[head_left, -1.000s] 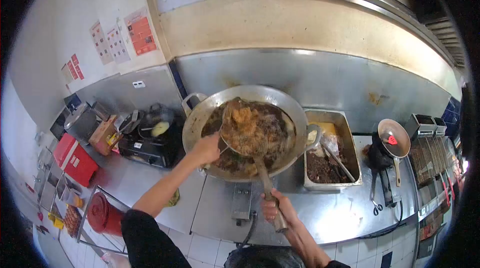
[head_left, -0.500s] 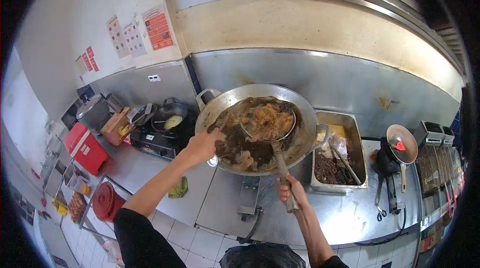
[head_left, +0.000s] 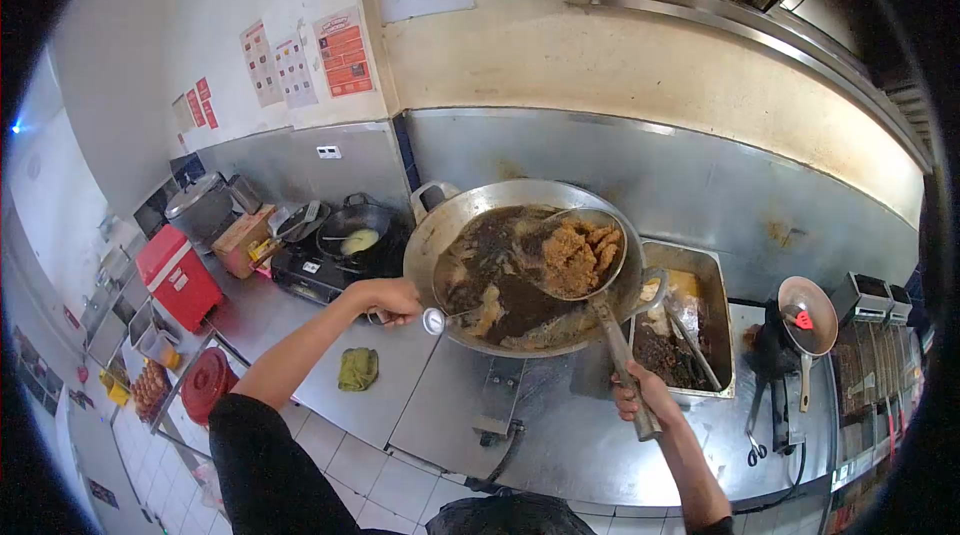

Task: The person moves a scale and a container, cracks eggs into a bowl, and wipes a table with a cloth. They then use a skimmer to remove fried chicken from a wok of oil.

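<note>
My right hand (head_left: 645,395) grips the long handle of a skimmer (head_left: 612,330), whose round basket carries a heap of brown fried food (head_left: 575,257). The basket is over the right side of a large metal wok (head_left: 475,203) of dark oil, and pale crumb-coated pieces (head_left: 488,310) lie in the oil near the front. My left hand (head_left: 395,301) is closed at the wok's left front edge, around a thin metal tool with a loop below the fingers; its far end is hidden. Right beside that hand, a round dial thermometer (head_left: 433,321) sits at the wok's rim.
To the right stands a steel tray (head_left: 727,335) with dark crumbs and a metal utensil. A small pan (head_left: 808,310), scissors (head_left: 757,454) and wire baskets (head_left: 868,355) are farther right. At left are a stove with a black pan (head_left: 350,225), a green cloth (head_left: 358,369) and a red cooler (head_left: 180,275).
The skimmer with its food has moved right, from the wok's middle to its right side. My left hand has drawn back from over the oil to the rim, uncovering the thermometer.
</note>
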Tool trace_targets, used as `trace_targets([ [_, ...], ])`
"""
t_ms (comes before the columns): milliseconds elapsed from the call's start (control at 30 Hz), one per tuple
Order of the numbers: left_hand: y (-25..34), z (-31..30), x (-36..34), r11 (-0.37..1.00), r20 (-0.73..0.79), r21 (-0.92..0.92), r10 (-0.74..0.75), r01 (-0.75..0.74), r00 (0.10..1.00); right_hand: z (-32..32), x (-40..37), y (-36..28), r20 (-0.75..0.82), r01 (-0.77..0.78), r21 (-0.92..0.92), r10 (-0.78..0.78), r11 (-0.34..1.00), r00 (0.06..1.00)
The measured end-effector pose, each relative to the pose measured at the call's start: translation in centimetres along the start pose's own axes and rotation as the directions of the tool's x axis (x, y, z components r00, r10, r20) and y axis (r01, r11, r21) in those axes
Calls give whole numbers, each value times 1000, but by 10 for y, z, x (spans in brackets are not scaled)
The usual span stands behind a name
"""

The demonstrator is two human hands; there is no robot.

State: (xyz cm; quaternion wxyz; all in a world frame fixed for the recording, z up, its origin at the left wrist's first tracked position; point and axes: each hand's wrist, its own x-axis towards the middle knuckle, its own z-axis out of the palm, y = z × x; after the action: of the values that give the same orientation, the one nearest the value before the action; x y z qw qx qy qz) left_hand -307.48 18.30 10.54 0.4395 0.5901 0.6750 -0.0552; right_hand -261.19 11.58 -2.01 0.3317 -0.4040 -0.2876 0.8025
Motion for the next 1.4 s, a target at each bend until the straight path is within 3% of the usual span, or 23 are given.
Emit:
trace_targets([
  [33,-3,3,5,1000,-5,-1,5,-5,1000,-3,-9,-7,0,6,-4,-6,1000,1000],
  [100,-13,10,21,972,73,-212,120,-102,990,-2,-28,-21,-38,-26,-174,20,984,999],
  [167,-16,20,40,950,75,-308,82,-56,994,10,-46,-30,-90,-36,-240,15,970,996],
  [233,-22,25,62,871,62,-476,174,-124,983,13,-57,-40,-136,-129,-329,89,935,987],
  [433,-6,12,98,829,-33,-543,141,-136,989,29,-76,-49,-145,-220,-282,185,934,972],
  [500,-5,4,106,813,-57,-561,151,-157,987,30,-75,-45,-57,-273,-124,268,954,962],
  [567,-2,-1,114,794,-109,-577,158,-192,981,39,-77,-41,-84,-250,-162,239,954,967],
  [667,3,-1,109,843,-193,-461,210,-278,958,56,-68,-32,-19,-314,-75,314,946,949],
  [733,17,-5,104,885,-225,-379,197,-272,954,75,-58,-17,34,-209,62,208,976,978],
  [767,16,-6,113,898,-242,-345,195,-273,950,82,-50,-10,35,-231,55,229,971,973],
  [833,20,-10,114,902,-278,-309,219,-303,935,88,-31,5,77,-187,260,172,947,982],
  [900,24,-10,121,903,-302,-252,267,-347,915,89,-18,16,134,-203,325,167,924,977],
  [967,29,-11,131,935,-414,-5,320,-354,852,102,-10,29,137,-134,414,84,900,987],
  [1000,34,-13,125,936,-376,125,351,-328,858,105,-6,38,155,-89,400,28,912,988],
  [1067,43,-11,113,933,-376,211,352,-291,857,111,8,42,200,-119,462,27,879,979],
  [1167,63,3,87,889,-288,367,387,-273,876,118,9,59,155,-79,499,1,863,988],
  [1233,65,15,93,762,-389,622,501,-181,773,121,17,55,95,-20,486,-31,873,995],
  [1400,71,25,85,651,-342,731,609,-204,716,122,23,67,135,-26,548,-57,836,989],
])
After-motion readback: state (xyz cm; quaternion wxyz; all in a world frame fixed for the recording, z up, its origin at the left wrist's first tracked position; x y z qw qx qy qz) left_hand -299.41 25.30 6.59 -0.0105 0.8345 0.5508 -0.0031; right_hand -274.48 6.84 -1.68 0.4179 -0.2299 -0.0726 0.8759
